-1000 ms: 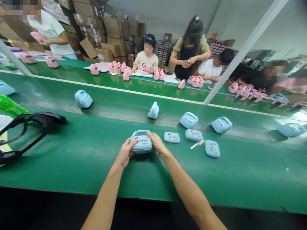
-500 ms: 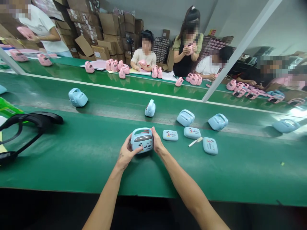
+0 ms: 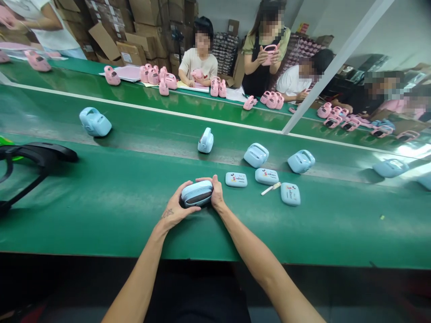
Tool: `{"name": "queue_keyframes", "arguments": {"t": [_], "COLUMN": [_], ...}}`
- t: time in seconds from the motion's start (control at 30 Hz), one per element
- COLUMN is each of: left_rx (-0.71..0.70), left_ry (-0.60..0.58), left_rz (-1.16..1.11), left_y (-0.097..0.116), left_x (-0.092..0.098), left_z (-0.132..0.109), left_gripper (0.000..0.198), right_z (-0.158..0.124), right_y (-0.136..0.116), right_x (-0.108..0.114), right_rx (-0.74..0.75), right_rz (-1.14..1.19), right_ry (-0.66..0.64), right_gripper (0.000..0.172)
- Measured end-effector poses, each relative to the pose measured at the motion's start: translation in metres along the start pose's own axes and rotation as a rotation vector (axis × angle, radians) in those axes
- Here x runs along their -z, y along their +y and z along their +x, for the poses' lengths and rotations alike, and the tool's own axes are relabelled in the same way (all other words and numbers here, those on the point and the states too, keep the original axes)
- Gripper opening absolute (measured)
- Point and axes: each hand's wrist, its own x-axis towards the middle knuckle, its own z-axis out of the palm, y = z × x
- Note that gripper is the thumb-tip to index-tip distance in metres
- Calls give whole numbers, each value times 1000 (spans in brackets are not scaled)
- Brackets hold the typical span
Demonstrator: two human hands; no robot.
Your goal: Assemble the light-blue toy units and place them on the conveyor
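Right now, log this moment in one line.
left hand: holds blue case; right hand: holds same case; right side: three printed panels, white-handled tool

The device between the left hand and right hand was light blue with a dark band. Right of the right hand, three light-blue covers bore dark lettering and a red-and-black figure. The table beneath both hands was green.

The light is bright, with white glare on the far tabletop at right. Soft shadows lie under blue cases; the right edge looks blurred.
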Motion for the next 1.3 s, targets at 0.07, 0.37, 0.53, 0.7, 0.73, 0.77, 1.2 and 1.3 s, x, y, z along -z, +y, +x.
{"name": "queue_keyframes", "arguments": {"t": [0.07, 0.37, 0.53, 0.7, 0.73, 0.77, 1.2, 1.3], "left_rx": [11, 26, -7, -2, 3, 7, 135, 223], "left_ry": [27, 104, 84, 40, 29, 21, 328, 343], "left_rz": [25, 47, 74, 66, 64, 65, -245, -552], "left_y": [-1, 1, -5, -8, -7, -6, 15, 17], "left_x": [-1, -4, -3, 0, 0, 1, 3, 20], "left_z": [1, 2, 2, 1, 1, 2, 14, 15], "left_gripper": [85, 73, 72, 74, 75, 77, 74, 74], "right_z": [-2, -4, -4, -4, -4, -5, -10, -64], "right_y": [0, 5, 5, 6, 6, 6, -52, -59], "right_x": [-2, -8, -7, -5, -5, -5, 44, 97], "right_rx": [37, 98, 89, 91, 91, 93, -21, 92], "right_rz": [-53, -172, -164, -137, -134, -131, -230, -705], "right_ry": [29, 160, 155, 152, 155, 155, -116, -11], "right_gripper": [83, 77, 76, 76, 76, 76, 63, 50]}}
